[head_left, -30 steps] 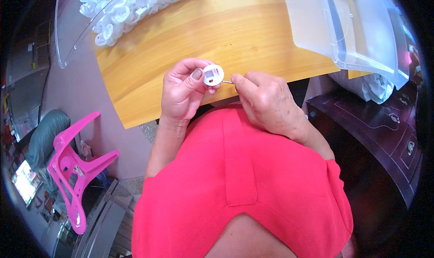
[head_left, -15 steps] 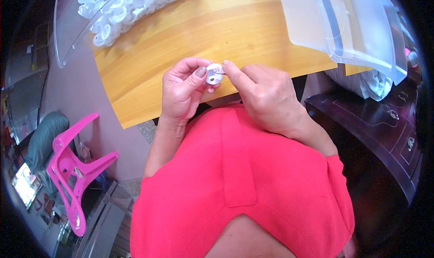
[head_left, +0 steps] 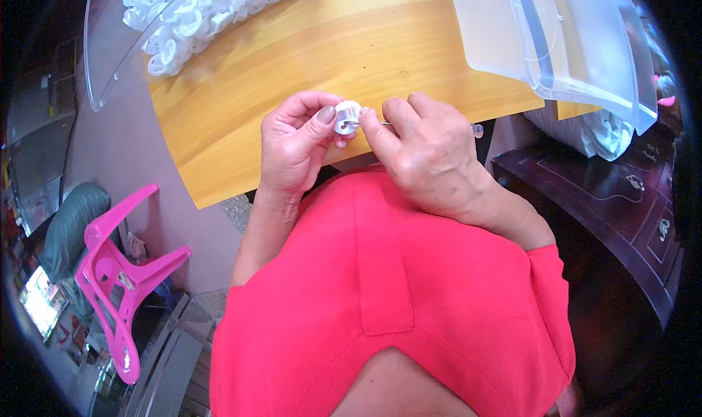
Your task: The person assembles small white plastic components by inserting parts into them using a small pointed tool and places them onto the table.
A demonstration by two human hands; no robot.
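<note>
My left hand (head_left: 298,135) pinches a small round white plastic piece (head_left: 346,115) between thumb and fingers, just above the table's near edge. The piece is hollow, with a small dark opening low on the side turned to me. My right hand (head_left: 433,148) is closed round a slim tool (head_left: 477,130) that looks like a small screwdriver. Its thin metal shaft points left and reaches the white piece, while its pale handle end sticks out past the palm. The fingers hide most of the handle, and I cannot tell the shape of the tip.
Many loose white plastic pieces (head_left: 191,24) are heaped at the far left of the wooden table (head_left: 329,55), beside a clear plastic bin wall (head_left: 99,73). A translucent bin (head_left: 504,40) lies at the far right. A pink stool (head_left: 121,271) is on the left, dark furniture (head_left: 607,190) on the right.
My right hand has shifted and turned slightly, so that more of the metal shaft and the handle end now show. The left hand keeps its hold, with the white piece tilted a little differently.
</note>
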